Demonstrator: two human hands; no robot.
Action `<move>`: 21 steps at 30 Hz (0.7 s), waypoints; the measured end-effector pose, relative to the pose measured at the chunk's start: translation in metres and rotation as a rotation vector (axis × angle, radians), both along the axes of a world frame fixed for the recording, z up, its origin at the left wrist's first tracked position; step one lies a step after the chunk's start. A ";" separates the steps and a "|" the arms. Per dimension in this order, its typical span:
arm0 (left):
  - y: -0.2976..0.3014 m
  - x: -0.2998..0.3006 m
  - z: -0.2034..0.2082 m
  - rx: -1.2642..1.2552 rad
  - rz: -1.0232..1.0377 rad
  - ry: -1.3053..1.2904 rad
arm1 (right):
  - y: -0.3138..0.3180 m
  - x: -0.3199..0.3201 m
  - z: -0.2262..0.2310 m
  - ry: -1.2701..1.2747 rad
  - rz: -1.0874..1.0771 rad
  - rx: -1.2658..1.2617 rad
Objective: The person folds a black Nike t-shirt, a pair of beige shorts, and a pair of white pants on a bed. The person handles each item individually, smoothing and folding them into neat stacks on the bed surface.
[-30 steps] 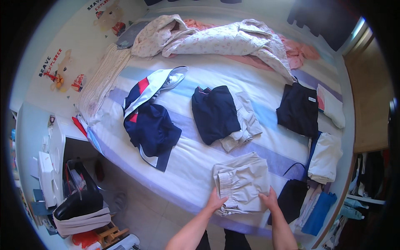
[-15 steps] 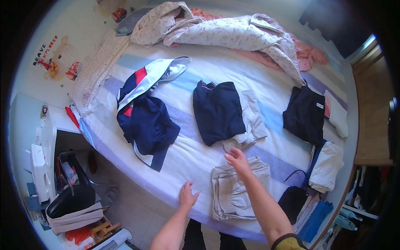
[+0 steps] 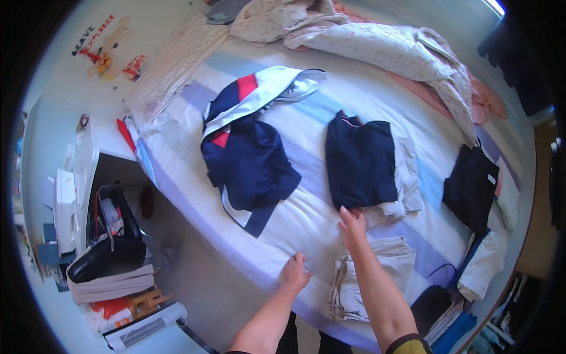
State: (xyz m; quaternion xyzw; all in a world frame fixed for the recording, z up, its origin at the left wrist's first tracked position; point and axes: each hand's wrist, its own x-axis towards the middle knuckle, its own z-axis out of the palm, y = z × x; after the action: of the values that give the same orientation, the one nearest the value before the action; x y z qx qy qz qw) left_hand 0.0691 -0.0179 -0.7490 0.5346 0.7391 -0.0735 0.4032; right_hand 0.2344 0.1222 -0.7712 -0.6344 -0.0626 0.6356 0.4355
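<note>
one bed (image 3: 259, 253) is taking up most of the view, and one floral quilt (image 3: 377, 50) is lying bunched across its far end. one navy jacket (image 3: 250, 159) with red and white panels is sprawling loosely left of the middle. one navy garment (image 3: 361, 162) is lying right of the jacket, partly covering one pale garment (image 3: 407, 177) whose edges are showing at the right and lower sides. one beige garment (image 3: 398, 253) is sitting folded at the near side, partly hidden by the right forearm. along the right side, one larger black piece (image 3: 470, 186), one white bundle (image 3: 483, 265), one smaller black piece (image 3: 430, 310) and one blue piece (image 3: 454, 333) are standing out; overlaps are keeping the full count there from being told.

two hands are working over the bed. the right hand (image 3: 354, 227) is hovering at the navy garment's lower edge, its thumb and fingers apart and gripping nothing; whether a fingertip is touching the cloth, one cannot tell. the left hand (image 3: 295, 274) is hanging over the near edge of the bed, its fingers bent and apart, holding nothing.

the step in hand seems to be getting hold of the navy garment, and the next move is probably calling for the right fingers closing on that lower edge.
</note>
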 end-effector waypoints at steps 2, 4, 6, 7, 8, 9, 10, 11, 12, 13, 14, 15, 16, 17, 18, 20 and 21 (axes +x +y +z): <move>-0.003 -0.007 -0.005 -0.004 -0.002 0.004 | -0.018 -0.017 0.008 0.016 0.073 -0.016; -0.001 -0.004 -0.008 -0.005 -0.003 -0.003 | -0.033 -0.027 -0.004 -0.019 0.141 0.095; 0.000 -0.002 -0.010 -0.006 -0.008 -0.015 | -0.040 -0.037 -0.011 -0.073 0.215 0.140; -0.002 -0.002 -0.010 0.022 -0.008 -0.006 | -0.042 -0.046 -0.011 -0.109 0.256 0.129; -0.002 -0.004 -0.011 0.010 -0.004 -0.002 | -0.041 -0.056 -0.011 -0.145 0.294 0.118; -0.002 -0.005 -0.012 -0.005 -0.002 -0.006 | -0.037 -0.065 -0.009 -0.149 0.333 0.104; -0.001 -0.005 -0.012 -0.022 0.000 -0.013 | -0.031 -0.077 0.000 -0.158 0.345 0.087; -0.004 -0.006 -0.008 0.021 0.001 -0.002 | -0.024 -0.089 0.008 -0.166 0.355 0.069; -0.008 -0.007 -0.010 0.028 -0.012 -0.016 | -0.017 -0.101 0.015 -0.172 0.369 0.057; -0.011 -0.008 -0.015 0.045 -0.034 -0.030 | -0.010 -0.109 0.013 -0.173 0.389 0.053; -0.012 -0.010 -0.019 0.062 -0.057 -0.044 | 0.000 -0.117 0.011 -0.181 0.368 0.068; -0.016 -0.015 -0.028 0.089 -0.070 -0.119 | 0.007 -0.130 0.014 -0.185 0.353 0.065; -0.018 -0.020 -0.026 0.088 -0.066 -0.202 | 0.015 -0.144 0.023 -0.186 0.336 0.055; -0.020 -0.027 -0.022 0.086 -0.061 -0.283 | 0.024 -0.157 0.032 -0.167 0.333 -0.015; -0.016 -0.034 -0.018 0.098 -0.071 -0.367 | 0.035 -0.171 0.032 -0.152 0.318 0.061; -0.017 -0.071 -0.045 -0.023 0.215 -0.903 | 0.053 -0.204 0.031 -0.121 0.291 0.219; -0.011 -0.094 -0.042 -0.174 0.416 -1.115 | 0.060 -0.221 0.032 -0.139 0.253 0.058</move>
State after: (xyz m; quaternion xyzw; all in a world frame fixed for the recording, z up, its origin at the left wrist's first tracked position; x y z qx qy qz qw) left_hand -0.0248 -0.0288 -0.7911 0.3018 0.4966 0.2380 0.7782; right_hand 0.0135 0.1818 -0.7394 -0.6510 -0.1901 0.6380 0.3647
